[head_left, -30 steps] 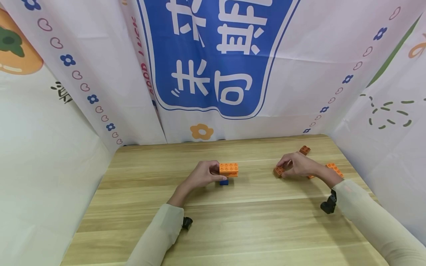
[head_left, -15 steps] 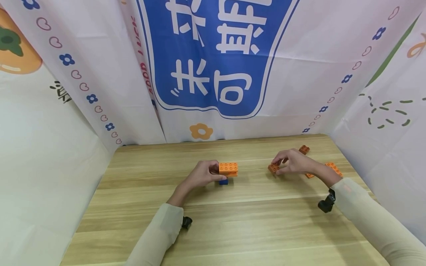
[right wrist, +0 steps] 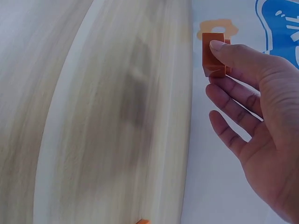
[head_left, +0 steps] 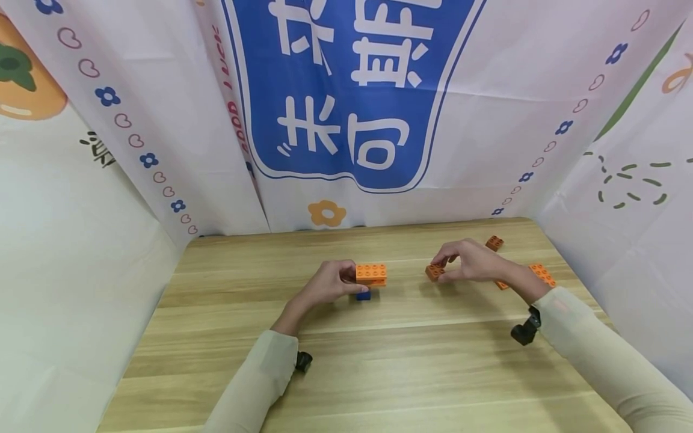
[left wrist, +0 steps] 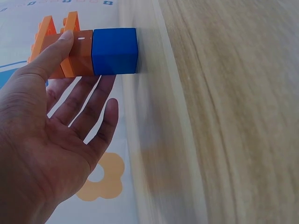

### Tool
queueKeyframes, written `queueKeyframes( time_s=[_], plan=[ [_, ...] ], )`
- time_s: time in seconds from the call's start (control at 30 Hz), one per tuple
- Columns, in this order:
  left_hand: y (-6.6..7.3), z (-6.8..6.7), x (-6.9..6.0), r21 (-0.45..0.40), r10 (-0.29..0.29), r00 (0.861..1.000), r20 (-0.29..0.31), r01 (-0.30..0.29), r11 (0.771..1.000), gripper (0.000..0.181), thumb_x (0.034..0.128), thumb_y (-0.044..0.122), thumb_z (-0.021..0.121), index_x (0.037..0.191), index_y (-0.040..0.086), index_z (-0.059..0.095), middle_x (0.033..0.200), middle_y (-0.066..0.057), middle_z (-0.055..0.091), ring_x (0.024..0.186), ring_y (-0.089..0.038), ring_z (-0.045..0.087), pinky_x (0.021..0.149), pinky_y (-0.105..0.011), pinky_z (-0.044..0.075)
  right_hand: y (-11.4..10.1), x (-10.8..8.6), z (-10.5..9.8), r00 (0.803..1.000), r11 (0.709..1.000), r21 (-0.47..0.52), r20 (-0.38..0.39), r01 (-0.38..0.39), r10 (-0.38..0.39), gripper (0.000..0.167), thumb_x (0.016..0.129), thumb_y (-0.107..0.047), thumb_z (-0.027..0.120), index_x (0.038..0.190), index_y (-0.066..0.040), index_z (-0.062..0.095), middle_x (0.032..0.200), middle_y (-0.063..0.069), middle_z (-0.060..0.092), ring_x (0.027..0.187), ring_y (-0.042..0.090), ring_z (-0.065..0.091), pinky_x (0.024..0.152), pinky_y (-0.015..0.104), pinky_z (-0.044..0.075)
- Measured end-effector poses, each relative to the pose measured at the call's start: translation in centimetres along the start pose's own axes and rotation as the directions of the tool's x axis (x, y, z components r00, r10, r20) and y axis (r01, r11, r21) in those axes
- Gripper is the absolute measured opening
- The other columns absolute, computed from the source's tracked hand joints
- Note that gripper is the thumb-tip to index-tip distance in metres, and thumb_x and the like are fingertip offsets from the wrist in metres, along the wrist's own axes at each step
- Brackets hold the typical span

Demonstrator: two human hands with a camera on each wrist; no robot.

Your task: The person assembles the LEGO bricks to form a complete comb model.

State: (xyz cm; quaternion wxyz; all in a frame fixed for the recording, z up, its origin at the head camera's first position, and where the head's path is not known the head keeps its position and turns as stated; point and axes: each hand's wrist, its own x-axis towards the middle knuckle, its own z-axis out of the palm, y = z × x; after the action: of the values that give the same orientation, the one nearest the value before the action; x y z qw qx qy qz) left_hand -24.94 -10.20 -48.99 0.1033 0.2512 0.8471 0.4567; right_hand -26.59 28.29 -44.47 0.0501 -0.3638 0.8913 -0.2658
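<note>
Near the middle of the table, my left hand [head_left: 326, 282] grips a stack of toy building bricks [head_left: 371, 272] from its left side. In the left wrist view the stack has a blue brick [left wrist: 115, 51] at its base, with brown bricks [left wrist: 81, 53] and thin orange plates [left wrist: 71, 44] above it; the thumb lies across the upper part. To the right of the stack, my right hand [head_left: 467, 260] pinches a small brown brick [right wrist: 214, 55] between thumb and fingers. In the right wrist view that brick is held above the tabletop.
Farther right lie another brown brick [head_left: 495, 242], an orange studded plate [head_left: 542, 274] and an orange piece [head_left: 502, 285] partly hidden by the right forearm. The wooden table [head_left: 346, 367] ends at a printed cloth wall [head_left: 465, 150] behind and at both sides.
My right hand has moved left with the brown brick, lifting it and bringing it closer to the stack. My left hand and the stack stay in place.
</note>
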Motion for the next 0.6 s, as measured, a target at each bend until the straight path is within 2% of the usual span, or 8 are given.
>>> queueKeyframes(
  time_s=[0.27, 0.6],
  plan=[
    [0.0, 0.0, 0.0, 0.004, 0.011, 1.0, 0.0, -0.011, 1.0, 0.022, 0.0883, 0.02, 0.089, 0.099, 0.011, 0.073, 0.099, -0.001, 0.078, 0.088, -0.014, 0.072, 0.08, -0.028, 0.06, -1.5, 1.0, -0.1, 0.999, 0.999, 0.004, -0.011, 0.039, -0.039, 0.029, 0.085, -0.018, 0.091, 0.112, -0.015, 0.081, 0.107, -0.007, 0.077, 0.095, 0.013, 0.071, 0.085, 0.036, 0.061],
    [0.0, 0.0, 0.0, 0.001, 0.007, 1.0, 0.0, -0.007, 1.0, 0.022, 0.0884, 0.02, 0.089, 0.1, 0.011, 0.073, 0.1, -0.001, 0.078, 0.087, -0.014, 0.073, 0.078, -0.028, 0.06, -3.3, 2.3, 0.0, 0.991, 0.992, 0.02, -0.051, 0.127, -0.126, 0.029, 0.085, -0.021, 0.091, 0.112, -0.013, 0.081, 0.106, -0.006, 0.077, 0.093, 0.01, 0.071, 0.083, 0.031, 0.06]
  ],
)
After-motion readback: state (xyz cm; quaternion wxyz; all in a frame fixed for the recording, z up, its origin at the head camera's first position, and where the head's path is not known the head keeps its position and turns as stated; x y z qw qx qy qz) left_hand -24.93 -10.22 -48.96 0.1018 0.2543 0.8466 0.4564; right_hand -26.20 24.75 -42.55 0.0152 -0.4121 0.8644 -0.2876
